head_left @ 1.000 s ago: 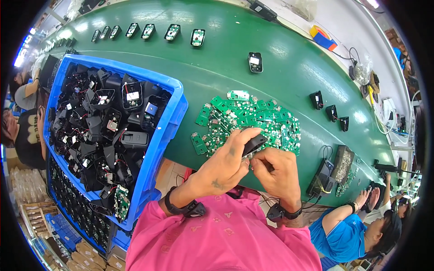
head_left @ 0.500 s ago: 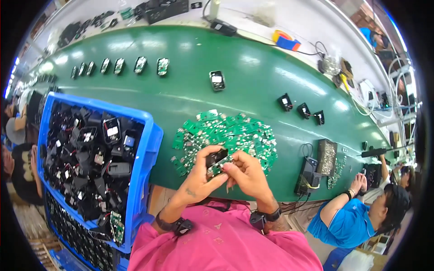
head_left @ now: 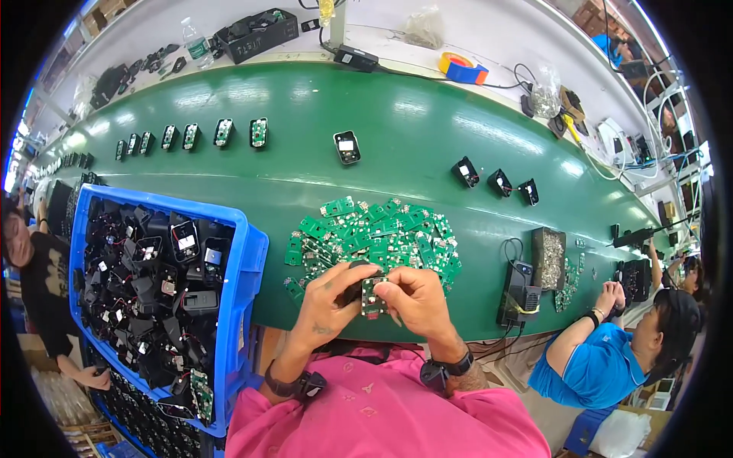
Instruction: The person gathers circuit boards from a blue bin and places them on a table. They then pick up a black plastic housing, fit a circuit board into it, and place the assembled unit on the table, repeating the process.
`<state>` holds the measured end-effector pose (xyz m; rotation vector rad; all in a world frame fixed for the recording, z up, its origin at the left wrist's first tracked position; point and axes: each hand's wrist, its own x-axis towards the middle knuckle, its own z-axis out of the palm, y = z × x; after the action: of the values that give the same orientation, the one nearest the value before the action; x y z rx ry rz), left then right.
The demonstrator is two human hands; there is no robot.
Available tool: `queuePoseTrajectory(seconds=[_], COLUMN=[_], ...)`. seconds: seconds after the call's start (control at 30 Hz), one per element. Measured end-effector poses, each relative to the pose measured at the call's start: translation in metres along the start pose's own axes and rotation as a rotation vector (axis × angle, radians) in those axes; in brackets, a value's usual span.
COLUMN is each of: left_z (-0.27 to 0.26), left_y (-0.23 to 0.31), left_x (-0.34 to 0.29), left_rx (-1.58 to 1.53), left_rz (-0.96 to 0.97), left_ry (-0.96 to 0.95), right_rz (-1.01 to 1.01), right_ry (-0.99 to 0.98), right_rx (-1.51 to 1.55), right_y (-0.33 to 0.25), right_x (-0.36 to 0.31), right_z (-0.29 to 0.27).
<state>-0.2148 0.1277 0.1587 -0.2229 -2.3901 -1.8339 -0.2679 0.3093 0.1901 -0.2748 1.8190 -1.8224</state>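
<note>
My left hand (head_left: pixel 324 305) is closed around a small black plastic housing (head_left: pixel 350 282), partly hidden by the fingers. Between the thumb and fingers of my right hand (head_left: pixel 424 301) is a small green circuit board (head_left: pixel 374 299), held upright against the housing's right side. Whether board and housing are joined, I cannot tell. Just beyond both hands spreads a pile of green circuit boards (head_left: pixel 397 229) on the green table (head_left: pixel 298 164).
At left stands a blue crate (head_left: pixel 243 267) full of black housings. Farther back are a row of housings with boards (head_left: pixel 224 133), a single housing (head_left: pixel 347 147) and three more (head_left: pixel 500 183). A black device (head_left: pixel 519 294) and a co-worker in blue (head_left: pixel 592 362) are at right.
The circuit board has turned from slanted to upright in my right hand. The housing has tilted in my left hand, its open side no longer showing. The view has shifted slightly.
</note>
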Motion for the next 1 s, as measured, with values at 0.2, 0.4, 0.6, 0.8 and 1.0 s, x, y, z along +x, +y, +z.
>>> queuePoseTrajectory(seconds=[0.2,0.4,0.6,0.8,1.0], left_z=[0.027,0.039,0.023,0.007,0.024], left_y=[-0.006,-0.005,-0.001,0.005,-0.004], left_x=[0.005,0.005,0.005,0.005,0.007], left_rx=[-0.146,-0.261,-0.296,-0.544,-0.449], left_rz=[0.026,-0.052,-0.098,-0.213,-0.261], left_ry=[0.241,0.342,0.189,-0.099,0.078], right_rz=[-0.351,-0.213,-0.308,-0.236,-0.281], right_ry=[0.199,0.215,0.263,0.293,0.247], right_rx=[-0.508,-0.498,-0.568,-0.574,-0.530], right_y=[-0.002,-0.007,-0.007,-0.003,0.006], right_x=[-0.002,-0.008,0.004,0.007,0.013], right_z=[0.012,0.010,0.004,0.003,0.010])
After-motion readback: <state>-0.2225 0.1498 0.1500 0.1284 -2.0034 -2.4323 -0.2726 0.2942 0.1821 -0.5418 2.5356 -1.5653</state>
